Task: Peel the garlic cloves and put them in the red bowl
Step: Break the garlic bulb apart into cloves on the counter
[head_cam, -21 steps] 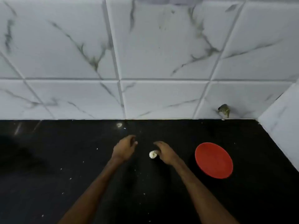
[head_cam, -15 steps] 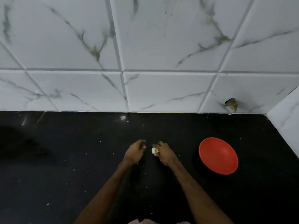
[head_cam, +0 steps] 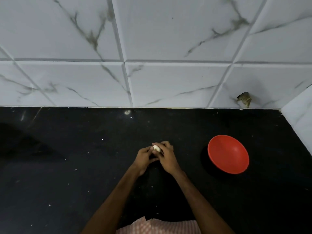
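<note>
Two hands are bunched up together over the middle of the black countertop (head_cam: 67,166), about halfway between its back edge and its front edge. Between them is one pale garlic clove (head_cam: 156,148). The left hand (head_cam: 145,157) has its fingers curled in, with the tips pinching the clove from the left. The right hand (head_cam: 167,157) is curled over it from the right, fingers wrapped across the top, so both hands have a tight hold on the same clove and only a bit of it peeks out. Can't tell whether the hands are resting on the surface or held just above it.

The red bowl (head_cam: 228,154) sits well apart from the hands, off toward the right edge of the surface, upright, with its shadow falling on its left side.

Little white flecks (head_cam: 75,169) are scattered all over the surface. Behind the back edge there's a white marble-look tile wall (head_cam: 168,39), with a dark chipped spot (head_cam: 244,100) low down near the back right corner. A strip of pink checked cloth (head_cam: 157,226) shows at the front edge, between the forearms.
</note>
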### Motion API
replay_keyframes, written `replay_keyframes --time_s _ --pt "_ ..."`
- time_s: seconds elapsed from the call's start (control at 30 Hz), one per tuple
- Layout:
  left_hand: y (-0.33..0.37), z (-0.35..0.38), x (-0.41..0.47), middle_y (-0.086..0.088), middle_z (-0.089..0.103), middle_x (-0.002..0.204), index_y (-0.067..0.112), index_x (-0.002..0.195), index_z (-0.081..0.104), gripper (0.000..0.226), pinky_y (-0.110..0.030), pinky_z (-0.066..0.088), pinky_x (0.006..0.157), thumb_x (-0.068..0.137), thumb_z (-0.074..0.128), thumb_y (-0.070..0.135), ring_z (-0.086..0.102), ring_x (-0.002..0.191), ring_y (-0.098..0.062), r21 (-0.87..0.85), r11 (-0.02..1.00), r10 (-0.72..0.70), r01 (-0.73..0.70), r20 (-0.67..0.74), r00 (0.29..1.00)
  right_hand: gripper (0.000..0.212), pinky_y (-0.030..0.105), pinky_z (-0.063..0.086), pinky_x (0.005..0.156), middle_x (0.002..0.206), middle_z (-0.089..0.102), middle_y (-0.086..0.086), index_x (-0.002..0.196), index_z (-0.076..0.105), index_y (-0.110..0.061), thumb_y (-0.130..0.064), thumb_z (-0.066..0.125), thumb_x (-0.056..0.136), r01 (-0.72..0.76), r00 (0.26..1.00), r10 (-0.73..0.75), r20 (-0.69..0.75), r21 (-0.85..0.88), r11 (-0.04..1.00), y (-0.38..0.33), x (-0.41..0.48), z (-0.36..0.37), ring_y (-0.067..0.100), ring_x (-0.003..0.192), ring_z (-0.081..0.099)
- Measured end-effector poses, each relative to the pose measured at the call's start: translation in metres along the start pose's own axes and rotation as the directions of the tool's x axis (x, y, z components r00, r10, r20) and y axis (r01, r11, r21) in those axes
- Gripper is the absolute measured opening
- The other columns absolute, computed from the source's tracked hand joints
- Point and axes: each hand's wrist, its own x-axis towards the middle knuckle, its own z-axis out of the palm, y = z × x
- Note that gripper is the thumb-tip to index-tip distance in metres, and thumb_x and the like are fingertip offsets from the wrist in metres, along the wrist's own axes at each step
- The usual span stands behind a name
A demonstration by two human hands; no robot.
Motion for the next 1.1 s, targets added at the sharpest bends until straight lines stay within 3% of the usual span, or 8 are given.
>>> replay_keyframes --time_s 0.07,0.2,0.4,0.5,0.63,0.77,0.93,1.1 --pt "0.002 0.004 -0.005 -0.02 0.071 0.117 -0.004 0.117 0.066 0.029 -0.038 0.059 0.091 0.107 0.042 0.009 0.069 0.11 -0.028 -0.025 1.0 0.008 -0.007 0.021 1.0 0.027 0.025 0.044 0.103 0.127 0.05 -0.007 0.129 0.066 -0.023 -0.022 0.058 0.103 0.033 0.999 -0.032 -0.036 0.022 0.999 -0.004 -0.001 0.004 0.009 0.12 0.042" --pt "0.004 0.013 -0.013 -0.008 0.076 0.095 0.007 0.104 0.07 0.041 -0.033 0.057 0.077 0.111 0.033 0.023 0.072 0.091 -0.02 -0.103 0.994 0.027 -0.032 -0.049 0.998 0.036 0.021 0.047 0.104 0.135 0.059 -0.006 0.138 0.058 -0.019 -0.012 0.056 0.103 -0.012 0.994 -0.016 0.109 0.25 0.968 -0.021 -0.001 0.001 0.004 0.125 0.055" --pt "0.002 0.019 -0.018 0.003 0.068 0.074 0.015 0.095 0.067 0.058 -0.02 0.044 0.052 0.11 0.022 0.047 0.061 0.062 -0.004 0.1 0.992 0.073 -0.073 -0.001 0.997 0.025 0.012 0.051 0.084 0.11 0.069 -0.005 0.123 0.067 -0.014 -0.015 0.047 0.107 -0.054 0.996 0.064 -0.063 0.144 0.988 -0.037 -0.002 0.004 -0.001 0.098 0.066" --pt "-0.003 0.022 -0.019 0.004 0.068 0.088 0.02 0.114 0.063 0.049 -0.016 0.046 0.057 0.109 0.024 0.05 0.062 0.069 -0.001 0.224 0.967 0.117 -0.118 0.017 0.993 0.023 0.01 0.05 0.079 0.097 0.07 -0.011 0.106 0.072 -0.014 -0.012 0.05 0.105 -0.052 0.986 0.081 -0.145 0.192 0.98 -0.034 0.001 -0.001 -0.006 0.091 0.066" --pt "0.003 0.013 -0.017 -0.006 0.066 0.101 0.021 0.115 0.062 0.036 -0.021 0.047 0.064 0.11 0.033 0.041 0.061 0.082 -0.012 0.242 0.958 0.169 -0.155 -0.036 0.985 0.026 0.006 0.045 0.089 0.113 0.069 -0.013 0.12 0.071 -0.016 -0.013 0.05 0.105 -0.046 0.996 0.062 -0.057 0.242 0.969 -0.035 0.0 -0.008 -0.01 0.107 0.061" --pt "0.004 0.008 -0.017 -0.008 0.064 0.102 0.011 0.112 0.06 0.03 -0.016 0.045 0.059 0.109 0.034 0.027 0.059 0.083 -0.011 0.213 0.962 0.197 -0.172 -0.102 0.975 0.032 0.008 0.044 0.094 0.124 0.061 -0.006 0.131 0.066 -0.02 -0.012 0.058 0.101 0.036 0.998 -0.04 0.053 0.079 0.996 -0.024 0.001 -0.009 0.002 0.115 0.058" --pt "0.005 0.008 -0.011 -0.007 0.065 0.09 0.009 0.096 0.064 0.041 -0.033 0.051 0.08 0.11 0.035 0.033 0.062 0.085 -0.016 0.259 0.934 0.29 -0.244 -0.153 0.945 0.027 0.017 0.051 0.092 0.116 0.057 -0.004 0.125 0.064 -0.017 -0.012 0.064 0.098 0.137 0.99 -0.138 0.038 0.029 0.99 -0.033 -0.003 -0.009 0.004 0.106 0.06" --pt "0.012 0.006 -0.017 0.001 0.056 0.052 0.012 0.06 0.059 0.069 -0.019 0.042 0.047 0.109 0.024 0.046 0.051 0.047 -0.008 0.477 0.84 0.407 -0.257 -0.244 0.88 0.014 0.031 0.059 0.082 0.106 0.065 -0.002 0.113 0.051 -0.025 -0.033 0.041 0.108 0.014 0.984 0.012 0.178 -0.147 0.989 -0.054 -0.007 -0.009 0.008 0.09 0.066"
